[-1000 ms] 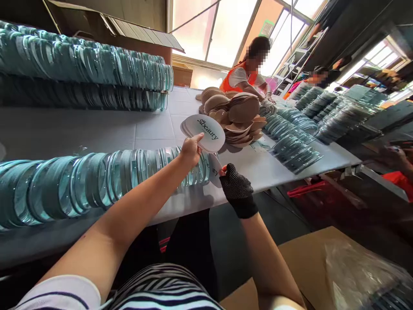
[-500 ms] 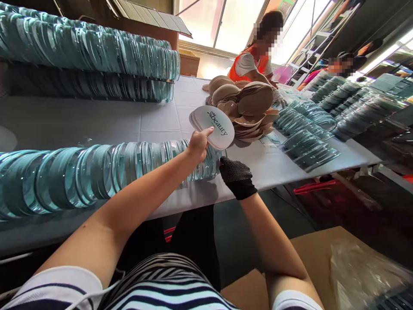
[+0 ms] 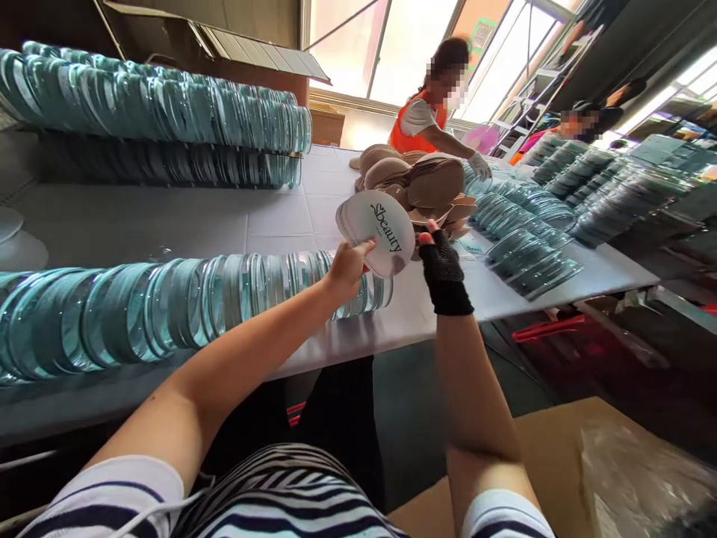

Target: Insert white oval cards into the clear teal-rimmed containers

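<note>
— Where does the stack of white oval printed cards (image 3: 376,230) sit relative to your hands?

— Your bare left hand (image 3: 346,270) has it: the fingers are clamped on the stack's lower left edge, thumb on the printed face, and it is held up in the air above the near end of the long row of clear blue-green plastic shells (image 3: 168,306) lying on the white bench (image 3: 269,217). The long axis of the cards runs from upper left down to lower right, face tilted towards you.

— And the gloved one?

— Your right hand in the black dotted fingerless glove (image 3: 442,273) is just to the right of the stack, its fingers curled close together at the cards' right edge. You seem to touch that edge, though whether you pinch a card you cannot tell from here.

— So which hand is nearer?

— Both meet the stack, left below-left, right at the right. The heap of beige moulded cups (image 3: 420,187) lies beyond the cards, and another person's white-gloved hand (image 3: 480,164) is well apart from yours.
</note>
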Tool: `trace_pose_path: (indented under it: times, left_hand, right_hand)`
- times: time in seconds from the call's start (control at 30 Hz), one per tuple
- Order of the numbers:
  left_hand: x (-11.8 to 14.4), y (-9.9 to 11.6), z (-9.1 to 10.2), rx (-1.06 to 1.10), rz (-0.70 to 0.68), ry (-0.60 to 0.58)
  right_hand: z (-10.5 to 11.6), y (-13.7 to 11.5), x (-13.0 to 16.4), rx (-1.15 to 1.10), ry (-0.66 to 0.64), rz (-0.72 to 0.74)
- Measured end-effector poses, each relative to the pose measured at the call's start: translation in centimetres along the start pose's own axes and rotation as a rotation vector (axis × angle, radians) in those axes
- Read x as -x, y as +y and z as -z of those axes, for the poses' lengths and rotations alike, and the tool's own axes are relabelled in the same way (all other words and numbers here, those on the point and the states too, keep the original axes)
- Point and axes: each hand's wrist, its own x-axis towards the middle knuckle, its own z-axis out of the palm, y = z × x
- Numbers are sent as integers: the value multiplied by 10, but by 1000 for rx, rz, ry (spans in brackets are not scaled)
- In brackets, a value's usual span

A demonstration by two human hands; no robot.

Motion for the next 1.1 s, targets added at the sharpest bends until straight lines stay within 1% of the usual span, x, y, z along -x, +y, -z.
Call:
trace_pose_path:
  times: [0.03,0.07,0.17,0.23,0.27,0.3,0.33,0.4,0.43,0.47,0.5,0.57,0.6,0.63,0.67,0.7,0.77,0.83,0.9,0.97,1.1]
  left_hand:
    - [8,3,2,-29,18,-10]
    - [14,5,4,-63,19,-18]
    - [28,8,14,-135,-20,15]
    - [32,9,19,-102,2,30]
    - [34,9,21,-64,22,20]
    - [34,11,22,-27,40,3]
    - [34,13,22,0,52,-10]
    - [28,19,22,32,54,-2]
    - [23,23,22,49,45,22]
    - [17,27,23,74,30,61]
    - [10,31,24,105,13,99]
    - [-5,36,27,177,-5,172]
    - [-10,37,29,209,-1,201]
    - [-15,37,30,236,9,220]
    - [-17,36,31,255,20,230]
    - [-18,35,31,266,27,231]
    - [-17,32,31,271,25,231]
    - [-14,31,31,276,12,220]
    - [-13,31,31,285,2,223]
    - [-13,32,33,294,-5,238]
    - [-15,34,36,305,17,243]
  right_hand:
    - [-4,-6,1,77,-11,43]
    - [-9,-13,5,139,5,74]
    - [-28,-40,27,228,135,171]
    - [-38,-52,40,202,175,178]
    - [-39,-54,44,185,188,135]
    - [-37,-55,47,176,223,63]
    - [-31,-53,49,180,293,-19]
    - [-10,-49,54,232,475,-140]
    - [4,-49,60,272,534,-156]
    - [19,-50,67,322,529,-149]
    - [32,-53,76,381,449,-132]
    - [49,-65,96,522,157,-108]
    - [51,-73,106,597,3,-105]
    - [49,-80,114,669,-119,-106]
    - [42,-86,119,731,-206,-101]
    - [32,-90,121,780,-259,-86]
    - [4,-93,116,831,-329,-49]
    - [-24,-89,103,844,-376,-29]
    - [-42,-83,91,827,-406,-32]
    - [-45,-79,86,790,-410,-48]
    - [-24,-74,98,669,-352,-96]
